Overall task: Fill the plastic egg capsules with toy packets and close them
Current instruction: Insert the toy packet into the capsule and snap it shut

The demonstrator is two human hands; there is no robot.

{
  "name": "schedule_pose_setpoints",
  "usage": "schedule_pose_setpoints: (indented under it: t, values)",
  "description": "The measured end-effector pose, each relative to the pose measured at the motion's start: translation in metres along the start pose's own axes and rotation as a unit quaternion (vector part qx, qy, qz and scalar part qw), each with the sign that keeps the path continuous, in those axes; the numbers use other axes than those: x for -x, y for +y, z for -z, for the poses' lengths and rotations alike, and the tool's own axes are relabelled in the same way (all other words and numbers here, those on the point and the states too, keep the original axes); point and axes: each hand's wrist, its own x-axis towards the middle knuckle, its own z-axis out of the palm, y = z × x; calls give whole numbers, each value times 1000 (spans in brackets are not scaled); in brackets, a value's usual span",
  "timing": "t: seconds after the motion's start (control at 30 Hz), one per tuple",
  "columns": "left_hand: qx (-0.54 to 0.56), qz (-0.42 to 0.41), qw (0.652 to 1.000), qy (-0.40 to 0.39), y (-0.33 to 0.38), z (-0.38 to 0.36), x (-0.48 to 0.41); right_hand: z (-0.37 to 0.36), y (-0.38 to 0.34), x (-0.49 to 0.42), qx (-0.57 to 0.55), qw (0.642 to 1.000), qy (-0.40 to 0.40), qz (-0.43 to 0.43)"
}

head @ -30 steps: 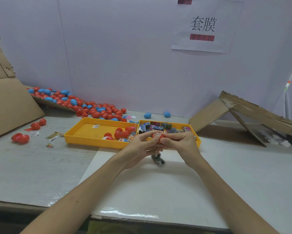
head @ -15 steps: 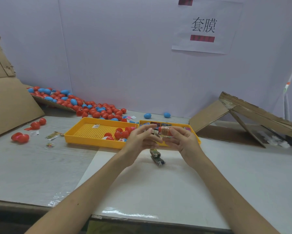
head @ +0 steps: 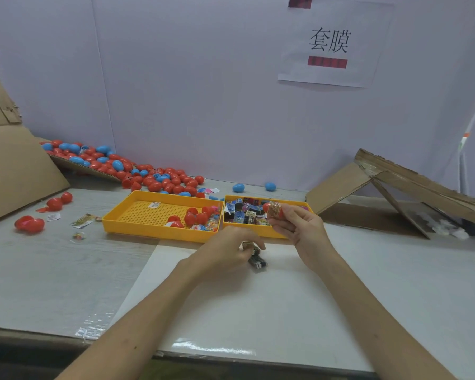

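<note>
Presently, head view. Right hand [head: 299, 229] is raised over the near rim of a yellow plastic tray of mixed packets [head: 261, 233], its fingers [head: 288, 213] pinching a red plastic egg capsule [head: 266, 207]. A gold-patterned toy packet [head: 274, 208] sits at the capsule's open end.

Left hand [head: 225, 252] is low on the white surface [head: 258, 311], at 8 o'clock from the right hand. Its fingers [head: 254, 241] are curled over a small cluster of dark foil packets [head: 257, 262]; blurred, so I cannot tell if they grip one.

A perforated yellow plastic tray [head: 148, 215] lies at 10 o'clock from the left hand, touching the first tray, with several red capsules [head: 195, 218] at its right end. A heap of red and blue egg capsules [head: 137, 174] runs along the wall at 10 o'clock beyond it.
</note>
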Motion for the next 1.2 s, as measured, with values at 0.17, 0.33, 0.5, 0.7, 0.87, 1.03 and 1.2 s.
schedule_pose_setpoints:
  t: [0.17,0.33,0.5,0.7,0.87,1.03,1.2]
  values:
    - [-9,18,999,-37,1,1,1,-1,-1,0,-5,1000,8,8]
    - [-36,1,998,-49,-3,1,2,3,-1,-2,-20,1000,11,-14]
    - [-49,-10,998,-28,-8,-2,0,2,0,-4,-36,998,30,-50]
    - [-29,2,999,-12,-6,-4,-1,5,0,-7,-18,997,40,-61]
    - [-7,14,1000,-14,-2,-3,1,8,2,-10,-32,996,50,-73]
    - [13,20,1000,-10,-2,-4,1,10,1,-10,-57,992,63,-97]
    - [29,14,999,-5,-10,-7,-1,7,-7,-10,-79,987,30,-139]
